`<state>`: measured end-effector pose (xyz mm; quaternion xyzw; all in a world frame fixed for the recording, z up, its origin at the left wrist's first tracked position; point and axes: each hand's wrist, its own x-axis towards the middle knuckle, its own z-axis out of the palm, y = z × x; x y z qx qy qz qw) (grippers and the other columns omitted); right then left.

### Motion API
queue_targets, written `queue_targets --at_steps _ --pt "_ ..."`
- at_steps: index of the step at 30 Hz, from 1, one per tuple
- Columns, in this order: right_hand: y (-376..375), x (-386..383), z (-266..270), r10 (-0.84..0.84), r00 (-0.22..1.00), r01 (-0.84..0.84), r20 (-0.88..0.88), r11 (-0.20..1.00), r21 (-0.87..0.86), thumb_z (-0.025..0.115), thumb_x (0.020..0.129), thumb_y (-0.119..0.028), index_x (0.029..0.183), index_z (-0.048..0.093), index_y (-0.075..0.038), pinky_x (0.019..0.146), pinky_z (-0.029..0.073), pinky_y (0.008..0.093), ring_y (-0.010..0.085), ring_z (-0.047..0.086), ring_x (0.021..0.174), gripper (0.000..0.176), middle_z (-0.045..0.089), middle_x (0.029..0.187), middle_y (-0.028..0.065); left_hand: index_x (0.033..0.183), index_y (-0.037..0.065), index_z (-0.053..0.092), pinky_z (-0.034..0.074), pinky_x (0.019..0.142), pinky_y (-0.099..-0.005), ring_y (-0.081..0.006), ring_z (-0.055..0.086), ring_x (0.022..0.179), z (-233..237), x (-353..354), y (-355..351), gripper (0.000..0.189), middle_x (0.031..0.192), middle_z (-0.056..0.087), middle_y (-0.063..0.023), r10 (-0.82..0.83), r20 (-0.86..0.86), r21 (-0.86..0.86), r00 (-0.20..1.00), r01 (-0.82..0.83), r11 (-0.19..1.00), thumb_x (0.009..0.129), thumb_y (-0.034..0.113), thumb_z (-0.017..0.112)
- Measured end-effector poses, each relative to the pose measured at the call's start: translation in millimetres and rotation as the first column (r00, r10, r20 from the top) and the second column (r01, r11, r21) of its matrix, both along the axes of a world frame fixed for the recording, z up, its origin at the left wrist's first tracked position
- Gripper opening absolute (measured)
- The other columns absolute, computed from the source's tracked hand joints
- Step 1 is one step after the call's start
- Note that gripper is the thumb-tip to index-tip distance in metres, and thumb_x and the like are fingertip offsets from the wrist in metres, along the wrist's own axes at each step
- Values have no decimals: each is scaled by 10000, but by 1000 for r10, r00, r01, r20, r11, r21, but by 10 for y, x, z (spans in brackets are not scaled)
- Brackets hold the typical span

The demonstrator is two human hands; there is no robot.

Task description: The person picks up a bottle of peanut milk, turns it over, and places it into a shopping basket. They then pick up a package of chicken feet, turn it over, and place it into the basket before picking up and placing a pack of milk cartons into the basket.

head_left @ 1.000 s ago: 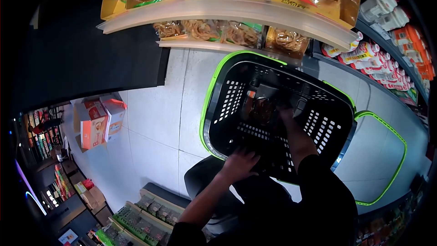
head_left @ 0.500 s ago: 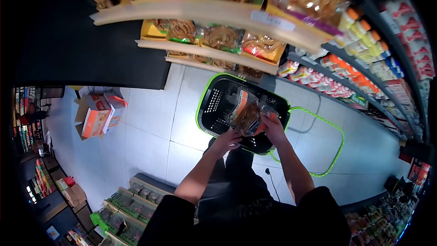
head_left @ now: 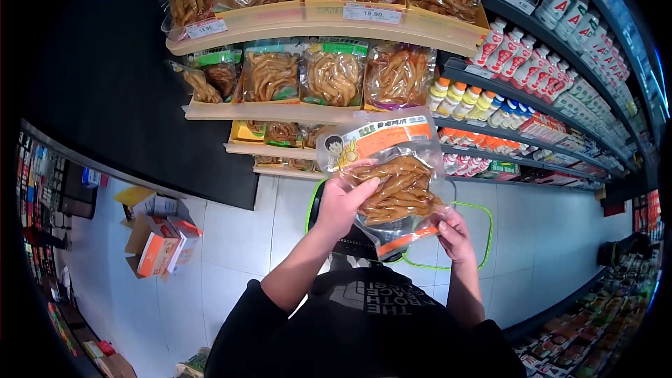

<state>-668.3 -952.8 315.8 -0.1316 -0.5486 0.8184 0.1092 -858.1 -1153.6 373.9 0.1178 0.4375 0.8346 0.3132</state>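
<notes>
A clear vacuum pack (head_left: 397, 185) of brown chicken feet with an orange label is held up between both hands, in front of the shelves. My left hand (head_left: 341, 204) grips its left side, thumb across the front. My right hand (head_left: 455, 235) pinches the lower right corner. Behind and below the pack, partly hidden by it, is a black basket (head_left: 315, 203) with a green rim on the floor. Its green handle (head_left: 490, 227) lies out to the right.
Shelves (head_left: 308, 111) with similar packs stand ahead. Bottles (head_left: 504, 49) and cartons fill the shelves at the right. An open cardboard box (head_left: 155, 246) sits on the tiled floor (head_left: 231, 227) at the left. A dark panel (head_left: 119, 91) is at the upper left.
Both hands have lifted the pack up from over the basket, and it now faces the camera in front of the shelves. The view has tilted up, showing more of the shelves.
</notes>
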Motion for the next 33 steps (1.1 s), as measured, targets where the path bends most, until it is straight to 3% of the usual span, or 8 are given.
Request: queue_targets --at_steps 6,10,12,15,20,25,32,33 --pt "-172 -210 537 -28 997 43 -75 978 206 579 881 -472 1361 427 -10 877 456 371 245 600 1039 684 610 1127 138 1145 -31 569 508 782 -250 -99 614 863 160 -342 -310 307 968 663 -62 -166 -212 -143 963 137 980 848 11 634" --pt "-404 -575 761 -48 990 96 -130 917 386 585 926 -281 1352 447 -10 862 456 297 164 582 1032 523 617 1130 102 1119 -25 588 506 772 -247 -86 603 855 252 -369 -376 291 940 658 -50 -239 -160 -120 958 221 968 834 5 641" --pt "-557 -751 888 -192 976 217 -105 906 362 547 964 -215 1163 591 5 727 444 220 76 562 821 300 644 948 36 1106 -20 600 505 773 -247 -84 600 856 314 -327 -383 276 936 658 -48 -253 -143 -126 957 236 964 835 9 642" --pt "-531 -939 909 -296 954 295 -46 901 317 493 1000 -266 870 671 -11 570 366 182 19 449 607 336 590 689 -48 1075 -8 628 460 668 -205 -56 563 740 297 -318 -334 225 890 641 -17 -214 -219 -206 952 169 964 853 28 634" --pt "-311 -1052 856 -323 945 325 -38 932 162 478 999 -317 756 655 -31 573 389 207 52 497 590 415 600 651 -7 1117 -24 619 453 637 -197 -59 567 702 85 -404 -156 291 891 645 -26 -187 -207 -88 960 173 981 989 208 497" --pt "111 -1110 912 -236 970 240 -52 968 76 431 1004 -368 737 659 -11 611 429 235 102 556 609 500 641 681 44 1120 -81 595 466 911 -323 -196 603 1033 150 -249 185 591 1089 647 -136 -106 -95 49 990 111 993 1016 441 336" --pt "734 -1146 1024 -150 979 164 -141 982 97 397 1012 -387 725 685 8 628 472 254 123 597 607 566 671 682 80 1176 -76 540 473 947 -396 -266 590 1081 209 -93 709 585 1142 614 -172 20 -74 76 997 -15 997 1005 448 346" --pt "800 -1150 991 -150 977 164 -150 982 89 396 1013 -381 719 684 8 626 471 252 122 595 605 566 670 679 80 1118 -71 598 488 757 -257 -168 639 921 281 -36 794 501 1073 660 -132 98 -28 89 995 -95 992 1012 370 388"
